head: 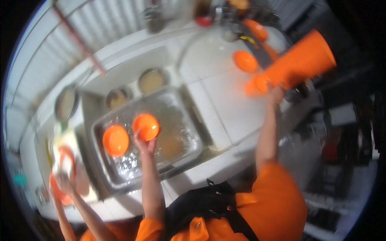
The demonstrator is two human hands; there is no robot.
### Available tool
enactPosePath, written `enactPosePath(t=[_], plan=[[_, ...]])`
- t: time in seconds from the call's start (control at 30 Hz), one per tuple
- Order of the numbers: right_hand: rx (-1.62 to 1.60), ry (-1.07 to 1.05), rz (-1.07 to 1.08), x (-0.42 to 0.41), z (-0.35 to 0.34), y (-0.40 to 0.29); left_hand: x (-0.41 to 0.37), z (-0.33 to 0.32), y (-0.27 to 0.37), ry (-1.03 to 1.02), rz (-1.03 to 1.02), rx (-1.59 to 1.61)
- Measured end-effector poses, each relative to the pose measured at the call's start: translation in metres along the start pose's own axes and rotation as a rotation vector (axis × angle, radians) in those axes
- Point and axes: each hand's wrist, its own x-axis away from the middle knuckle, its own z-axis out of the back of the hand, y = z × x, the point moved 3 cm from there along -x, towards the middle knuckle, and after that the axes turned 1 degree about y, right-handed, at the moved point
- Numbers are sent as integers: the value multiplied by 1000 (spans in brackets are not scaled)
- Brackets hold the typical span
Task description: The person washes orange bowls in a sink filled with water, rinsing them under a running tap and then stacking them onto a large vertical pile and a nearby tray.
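My left hand grips a round orange bowl by its rim, over a metal basin full of water. Another orange bowl is in the basin, left of that hand. My right hand reaches out over the tiled counter. Its fingers are around a small orange bowl, right against a tall stack of orange bowls. Motion blur hides whether the fingers also touch the stack. A separate orange bowl lies on the counter just beyond.
At the left, a co-worker's hands hold an orange bowl and something white over a pale board or tray. Round containers stand behind the basin. Beyond the stack are a dark strip, another orange bowl and blurred metal items.
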Motion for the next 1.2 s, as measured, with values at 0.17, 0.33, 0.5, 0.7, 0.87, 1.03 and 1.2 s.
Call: enactPosePath(t=[0.17,0.33,0.5,0.7,0.87,1.03,1.2], plan=[[-1184,-833,530,208,42,-153,-15,-19,11,-11,3,162],[-521,-1142,1259,374,86,-290,-24,-42,46,-67,-231,-184],[-825,-1363,1297,393,75,-351,-32,-45,104,-148,-112,-264],[-1308,-1573,1040,402,34,-362,-49,-75,137,-212,-264,-565],[-1568,-1804,434,412,-24,-368,-64,-60,129,-39,-185,-304],[-1293,-2145,839,409,-2,-382,-60,-37,137,77,-317,-716],[-1134,-2025,994,407,21,-389,-55,-45,141,34,-333,-729]])
